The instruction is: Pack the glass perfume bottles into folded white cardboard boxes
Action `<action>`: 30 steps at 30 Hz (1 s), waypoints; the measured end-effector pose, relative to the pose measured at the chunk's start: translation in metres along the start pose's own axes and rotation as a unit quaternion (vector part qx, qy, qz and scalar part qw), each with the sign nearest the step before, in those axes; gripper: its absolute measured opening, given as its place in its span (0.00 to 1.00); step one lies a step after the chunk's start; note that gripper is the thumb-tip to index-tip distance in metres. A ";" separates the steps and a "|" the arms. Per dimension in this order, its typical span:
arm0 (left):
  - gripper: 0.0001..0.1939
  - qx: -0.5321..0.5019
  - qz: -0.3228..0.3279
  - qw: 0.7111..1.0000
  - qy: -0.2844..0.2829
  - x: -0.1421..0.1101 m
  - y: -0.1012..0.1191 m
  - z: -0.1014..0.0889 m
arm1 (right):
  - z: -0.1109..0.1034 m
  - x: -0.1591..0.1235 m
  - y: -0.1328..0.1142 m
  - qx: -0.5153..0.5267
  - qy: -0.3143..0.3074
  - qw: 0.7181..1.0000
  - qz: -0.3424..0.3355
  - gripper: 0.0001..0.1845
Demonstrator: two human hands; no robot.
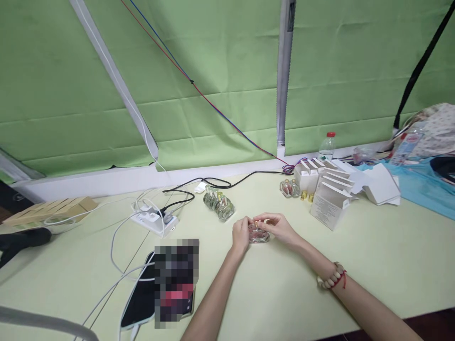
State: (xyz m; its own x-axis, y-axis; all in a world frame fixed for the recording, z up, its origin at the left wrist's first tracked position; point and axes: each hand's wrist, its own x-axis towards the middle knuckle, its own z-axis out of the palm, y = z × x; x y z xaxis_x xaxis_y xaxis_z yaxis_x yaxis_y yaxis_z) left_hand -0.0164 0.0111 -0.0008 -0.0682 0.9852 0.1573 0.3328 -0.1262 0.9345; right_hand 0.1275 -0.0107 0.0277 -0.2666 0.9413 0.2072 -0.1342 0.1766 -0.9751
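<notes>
A small clear glass perfume bottle [260,236] with a pinkish tint stands on the table between my hands. My left hand [241,234] is closed around its left side. My right hand [279,229] comes from the right, its thumb and fingertips pinched at the gold-coloured neck on top. The fingers partly hide that neck, so the exact part between them is unclear. Behind my left hand stands a row of several similar perfume bottles [219,203]. Farther right are more glass bottles [289,188] beside small gold pieces [307,196].
Several white cartons [330,202] stand at right, near a water bottle [327,148]. At left lie a power strip [156,221] with cables, a phone [140,298], a second, blurred-out device [188,303] and brown boxes [53,211]. A green curtain [220,118] hangs behind the table.
</notes>
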 end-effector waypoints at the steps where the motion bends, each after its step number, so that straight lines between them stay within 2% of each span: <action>1: 0.16 -0.007 0.005 1.000 -0.005 0.000 -0.001 0.000 | 0.000 0.000 0.000 -0.005 -0.001 1.000 0.001 0.15; 8: 0.16 -0.021 0.019 0.999 -0.024 0.000 -0.004 0.000 | -0.002 0.002 0.006 -0.047 0.051 0.998 0.006 0.21; 13: 0.16 -0.015 0.012 1.000 -0.020 0.000 0.000 0.000 | 0.000 -0.001 -0.001 -0.015 0.025 1.000 0.008 0.22; 18: 0.17 -0.016 -0.001 1.000 -0.021 -0.001 0.002 0.001 | 0.003 -0.003 -0.009 0.055 0.017 0.997 0.042 0.20; 24: 0.17 -0.010 0.007 1.000 -0.022 0.000 -0.001 0.001 | 0.003 -0.001 0.000 0.062 0.041 0.996 0.050 0.18; 30: 0.17 -0.002 0.014 1.000 -0.022 -0.001 -0.001 0.001 | 0.002 -0.002 0.002 0.060 0.040 0.996 0.058 0.23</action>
State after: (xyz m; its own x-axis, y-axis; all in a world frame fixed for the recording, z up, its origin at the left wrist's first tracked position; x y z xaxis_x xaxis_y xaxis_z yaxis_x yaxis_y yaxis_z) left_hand -0.0161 0.0108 -0.0019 -0.0181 0.9855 0.1687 0.3305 -0.1533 0.9313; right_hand 0.1255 -0.0126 0.0254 -0.2105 0.9741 0.0823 -0.2223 0.0343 -0.9744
